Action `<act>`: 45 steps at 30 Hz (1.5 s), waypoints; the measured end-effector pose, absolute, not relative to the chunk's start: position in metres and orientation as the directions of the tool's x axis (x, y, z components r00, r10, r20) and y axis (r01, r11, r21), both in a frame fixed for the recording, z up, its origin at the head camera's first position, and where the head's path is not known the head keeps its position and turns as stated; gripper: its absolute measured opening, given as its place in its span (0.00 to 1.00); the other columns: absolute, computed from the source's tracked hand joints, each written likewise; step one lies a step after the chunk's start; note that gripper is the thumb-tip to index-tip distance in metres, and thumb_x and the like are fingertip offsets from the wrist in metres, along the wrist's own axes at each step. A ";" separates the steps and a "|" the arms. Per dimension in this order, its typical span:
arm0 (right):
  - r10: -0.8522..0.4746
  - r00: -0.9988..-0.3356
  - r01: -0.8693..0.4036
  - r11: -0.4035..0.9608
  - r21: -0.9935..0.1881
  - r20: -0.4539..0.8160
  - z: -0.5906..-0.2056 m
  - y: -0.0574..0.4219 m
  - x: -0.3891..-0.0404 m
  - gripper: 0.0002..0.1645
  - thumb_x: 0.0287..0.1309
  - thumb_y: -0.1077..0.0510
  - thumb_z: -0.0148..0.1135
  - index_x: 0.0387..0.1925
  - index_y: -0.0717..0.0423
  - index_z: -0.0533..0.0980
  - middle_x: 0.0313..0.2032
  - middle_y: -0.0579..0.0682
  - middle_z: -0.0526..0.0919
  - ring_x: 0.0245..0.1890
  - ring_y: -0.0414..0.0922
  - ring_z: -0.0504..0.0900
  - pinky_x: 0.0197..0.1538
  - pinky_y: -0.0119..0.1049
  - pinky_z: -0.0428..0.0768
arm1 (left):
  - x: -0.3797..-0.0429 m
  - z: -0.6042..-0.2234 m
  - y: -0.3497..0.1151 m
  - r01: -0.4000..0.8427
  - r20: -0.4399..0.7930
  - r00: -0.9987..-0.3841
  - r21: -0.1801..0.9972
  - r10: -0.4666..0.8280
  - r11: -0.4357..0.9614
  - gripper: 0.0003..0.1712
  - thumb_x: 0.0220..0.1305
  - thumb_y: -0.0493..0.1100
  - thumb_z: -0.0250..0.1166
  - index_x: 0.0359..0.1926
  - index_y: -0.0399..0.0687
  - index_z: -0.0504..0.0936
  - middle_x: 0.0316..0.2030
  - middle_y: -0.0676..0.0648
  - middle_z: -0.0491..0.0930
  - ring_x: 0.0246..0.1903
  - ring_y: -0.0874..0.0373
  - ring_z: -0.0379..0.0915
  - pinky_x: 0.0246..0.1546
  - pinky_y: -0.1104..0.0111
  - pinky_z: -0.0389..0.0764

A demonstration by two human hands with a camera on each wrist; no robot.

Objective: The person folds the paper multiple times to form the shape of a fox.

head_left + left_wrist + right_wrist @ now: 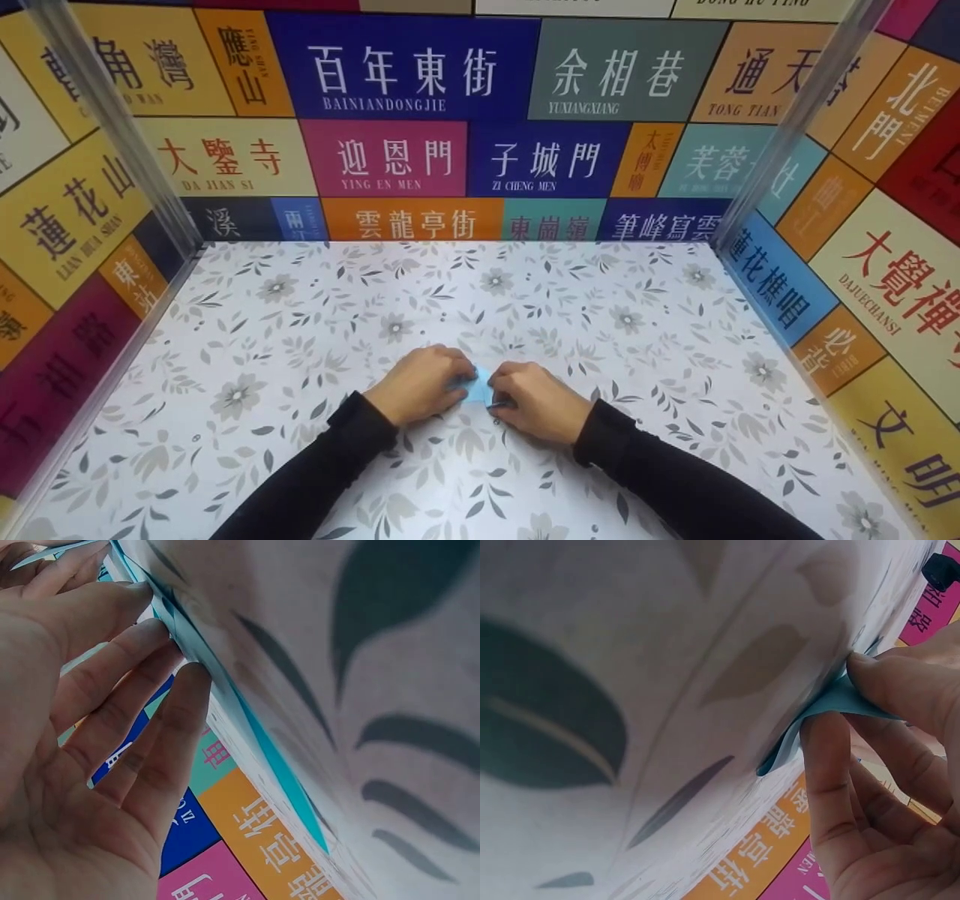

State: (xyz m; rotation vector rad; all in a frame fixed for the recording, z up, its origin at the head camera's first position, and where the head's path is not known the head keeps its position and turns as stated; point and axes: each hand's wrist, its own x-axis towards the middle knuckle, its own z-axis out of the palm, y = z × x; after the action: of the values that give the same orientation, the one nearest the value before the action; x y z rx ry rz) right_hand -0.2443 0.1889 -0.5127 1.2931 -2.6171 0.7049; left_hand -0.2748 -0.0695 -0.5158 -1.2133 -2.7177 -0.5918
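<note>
A small piece of light-blue paper (478, 385) lies on the patterned table surface between the two hands. From its left side my left hand (426, 384) presses it down with thumb and fingertips; in the left wrist view the fingers (180, 712) reach out fairly straight to the thin blue sheet (281, 769). My right hand (541, 401) pinches the right edge. In the right wrist view the thumb lies over a raised, curved flap of the paper (840, 699) and the index finger under it. The hands cover much of the sheet.
The table (480, 315) has a white covering with grey flowers and leaves. Panels of coloured signs (405, 64) stand behind it and at both sides. Clear upright edge strips (124, 120) run up at the back corners.
</note>
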 end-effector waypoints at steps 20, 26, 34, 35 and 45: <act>-0.714 -0.642 -0.758 0.534 -0.375 0.280 -0.510 0.187 -0.244 0.08 0.72 0.62 0.80 0.48 0.60 0.92 0.42 0.51 0.96 0.42 0.47 0.93 0.50 0.44 0.93 | -0.273 -0.515 -0.072 0.758 0.265 -0.651 0.276 0.711 0.591 0.11 0.73 0.40 0.80 0.54 0.46 0.98 0.53 0.45 0.96 0.54 0.46 0.94 0.61 0.52 0.93; -0.718 -0.633 -0.767 0.530 -0.361 0.289 -0.513 0.187 -0.245 0.09 0.71 0.63 0.81 0.50 0.61 0.92 0.44 0.53 0.97 0.44 0.49 0.95 0.53 0.45 0.94 | -0.274 -0.517 -0.073 0.753 0.272 -0.657 0.285 0.703 0.593 0.13 0.71 0.39 0.81 0.54 0.45 0.97 0.52 0.45 0.96 0.54 0.45 0.94 0.61 0.51 0.93; -0.726 -0.625 -0.775 0.531 -0.344 0.286 -0.512 0.187 -0.244 0.06 0.70 0.63 0.82 0.45 0.59 0.91 0.40 0.50 0.95 0.40 0.46 0.92 0.48 0.43 0.93 | -0.273 -0.516 -0.072 0.724 0.253 -0.687 0.324 0.682 0.609 0.18 0.73 0.41 0.81 0.61 0.46 0.93 0.56 0.44 0.95 0.58 0.42 0.93 0.64 0.48 0.92; -0.727 -0.622 -0.778 0.531 -0.337 0.291 -0.512 0.187 -0.244 0.06 0.70 0.63 0.82 0.45 0.59 0.91 0.40 0.50 0.95 0.40 0.46 0.92 0.48 0.43 0.93 | -0.273 -0.516 -0.071 0.723 0.249 -0.688 0.321 0.682 0.612 0.20 0.73 0.41 0.81 0.63 0.47 0.92 0.57 0.44 0.95 0.58 0.42 0.93 0.65 0.48 0.92; -0.733 -0.620 -0.779 0.534 -0.328 0.280 -0.512 0.186 -0.243 0.06 0.69 0.63 0.82 0.37 0.55 0.89 0.37 0.48 0.93 0.37 0.43 0.88 0.45 0.40 0.91 | -0.272 -0.516 -0.070 0.741 0.222 -0.671 0.223 0.707 0.633 0.22 0.75 0.43 0.80 0.67 0.49 0.94 0.55 0.44 0.93 0.56 0.43 0.91 0.60 0.49 0.93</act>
State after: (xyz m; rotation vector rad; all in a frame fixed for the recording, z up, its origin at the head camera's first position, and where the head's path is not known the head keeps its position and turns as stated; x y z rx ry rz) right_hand -0.2432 0.1863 -0.5121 1.3138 -2.6554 0.6506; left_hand -0.2722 -0.0700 -0.5162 -1.2177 -2.7349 -0.4521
